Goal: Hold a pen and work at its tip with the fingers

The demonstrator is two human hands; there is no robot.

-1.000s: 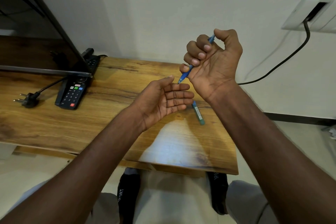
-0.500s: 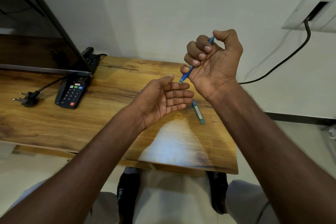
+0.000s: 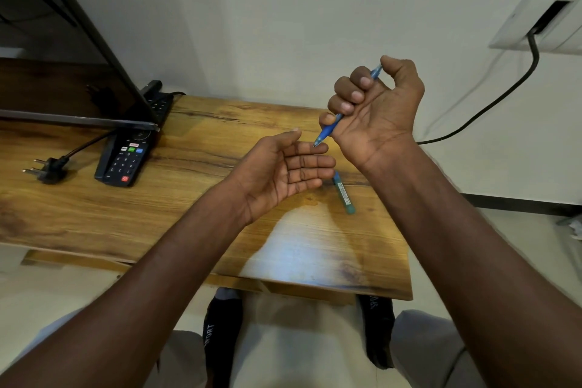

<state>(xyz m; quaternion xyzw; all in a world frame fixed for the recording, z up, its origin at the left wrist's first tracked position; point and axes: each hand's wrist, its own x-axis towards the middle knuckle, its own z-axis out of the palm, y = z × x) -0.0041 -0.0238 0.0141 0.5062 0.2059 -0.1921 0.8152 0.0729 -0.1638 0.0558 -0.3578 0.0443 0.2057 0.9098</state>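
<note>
My right hand [image 3: 374,107] grips a blue pen [image 3: 327,132] in a fist, thumb over its top end, tip pointing down and left. The pen's tip sits right at the forefinger of my left hand [image 3: 283,170], which is held palm up with fingers straight, just above the wooden table [image 3: 176,205]. A teal pen [image 3: 344,194] lies on the table just right of my left fingertips, partly hidden behind them.
A black remote [image 3: 126,157] lies at the left under the corner of a TV screen [image 3: 63,85]. A loose black plug [image 3: 47,168] rests further left. A black cable [image 3: 491,104] runs from a wall socket [image 3: 541,12] at the right. My feet [image 3: 220,334] show below the table's front edge.
Hardly anything has moved. The blue pen's tip has come slightly closer to my left forefinger.
</note>
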